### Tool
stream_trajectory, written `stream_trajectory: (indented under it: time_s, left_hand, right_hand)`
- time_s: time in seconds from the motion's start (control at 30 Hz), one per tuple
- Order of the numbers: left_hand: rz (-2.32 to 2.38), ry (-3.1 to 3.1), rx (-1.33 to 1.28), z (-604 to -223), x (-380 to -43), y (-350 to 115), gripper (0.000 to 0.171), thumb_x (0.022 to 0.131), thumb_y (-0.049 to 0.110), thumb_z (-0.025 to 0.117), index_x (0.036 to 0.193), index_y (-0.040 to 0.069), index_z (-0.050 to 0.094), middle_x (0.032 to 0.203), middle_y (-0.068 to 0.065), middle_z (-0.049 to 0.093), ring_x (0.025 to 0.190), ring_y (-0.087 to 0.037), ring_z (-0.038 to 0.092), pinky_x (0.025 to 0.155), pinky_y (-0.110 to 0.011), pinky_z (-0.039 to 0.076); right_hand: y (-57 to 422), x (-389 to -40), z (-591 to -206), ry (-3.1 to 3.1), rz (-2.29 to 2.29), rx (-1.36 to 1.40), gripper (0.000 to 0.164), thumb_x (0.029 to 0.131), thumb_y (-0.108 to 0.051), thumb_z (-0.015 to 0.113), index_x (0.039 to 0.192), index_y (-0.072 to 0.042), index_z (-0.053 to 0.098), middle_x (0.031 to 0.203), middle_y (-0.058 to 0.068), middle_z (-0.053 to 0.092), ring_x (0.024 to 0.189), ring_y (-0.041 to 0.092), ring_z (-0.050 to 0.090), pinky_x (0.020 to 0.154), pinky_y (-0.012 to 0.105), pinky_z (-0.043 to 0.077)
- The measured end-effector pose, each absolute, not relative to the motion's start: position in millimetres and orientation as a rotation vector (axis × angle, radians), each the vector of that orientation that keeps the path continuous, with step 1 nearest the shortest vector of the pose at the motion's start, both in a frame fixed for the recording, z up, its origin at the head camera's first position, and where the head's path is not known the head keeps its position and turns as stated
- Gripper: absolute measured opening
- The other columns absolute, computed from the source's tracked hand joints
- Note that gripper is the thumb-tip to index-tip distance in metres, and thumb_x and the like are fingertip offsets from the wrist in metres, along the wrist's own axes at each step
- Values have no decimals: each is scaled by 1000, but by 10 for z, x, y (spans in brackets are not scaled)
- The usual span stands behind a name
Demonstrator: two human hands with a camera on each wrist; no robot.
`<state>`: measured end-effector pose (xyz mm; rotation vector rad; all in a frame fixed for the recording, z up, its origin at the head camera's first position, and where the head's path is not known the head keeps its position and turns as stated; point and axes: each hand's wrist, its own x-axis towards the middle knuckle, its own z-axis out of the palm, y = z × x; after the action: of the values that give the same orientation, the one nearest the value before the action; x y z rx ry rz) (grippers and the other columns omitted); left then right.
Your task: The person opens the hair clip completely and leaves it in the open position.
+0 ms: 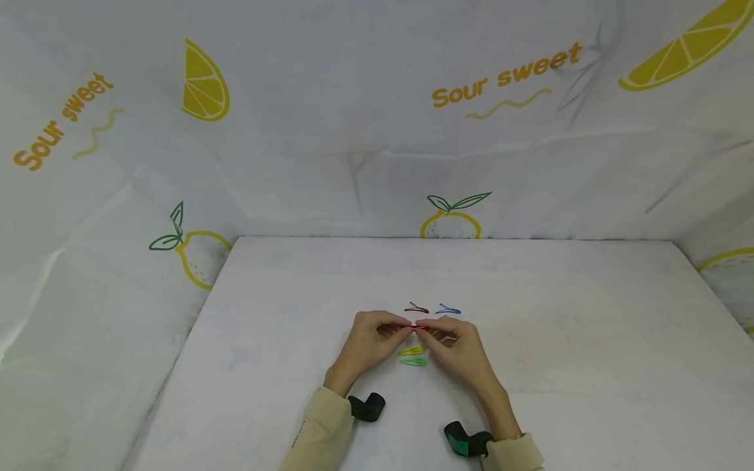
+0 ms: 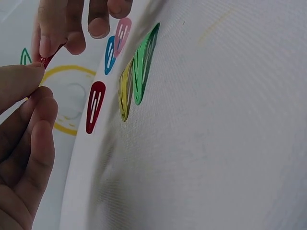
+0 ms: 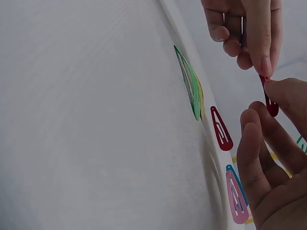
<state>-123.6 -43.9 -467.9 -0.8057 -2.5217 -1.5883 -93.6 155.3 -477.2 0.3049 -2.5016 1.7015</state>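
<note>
Both hands meet over the white table and pinch one red snap hair clip (image 3: 272, 106) between thumbs and fingertips. My left hand (image 1: 374, 337) grips one end and my right hand (image 1: 455, 343) the other; the fingertips cover much of the clip. Just beyond them lie a dark red clip (image 1: 417, 309), its two arms spread apart, and a blue clip (image 1: 449, 309). A pink clip (image 2: 123, 37) rests beside the blue one in the wrist views, hidden behind the right hand in the head view. Nearer the person are a yellow clip (image 1: 411, 350) and a light green clip (image 1: 413, 362).
The white table (image 1: 589, 314) stretches out on both sides of the hands. Behind and to the left hangs a white cloth (image 1: 330, 98) printed with lemons and lettering. Each wrist carries a black strap-on camera, the left one (image 1: 368, 407) and the right one (image 1: 465, 441).
</note>
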Motion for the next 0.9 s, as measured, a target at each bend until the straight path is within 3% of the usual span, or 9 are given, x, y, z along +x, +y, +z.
stream_trajectory:
  time_s: [0.9]
  left_hand:
    - [-1475,-2415,-885,-4699,-1233,-389,4,87,2,77,86,3,81,74,-7,75,62,-3,61,57,-14,50]
  right_hand:
    - [1440,-928,-4781,-2326,1609,247,26,77,12,75,83,-12,82,69,2,71,66,-2,59,61,20,51]
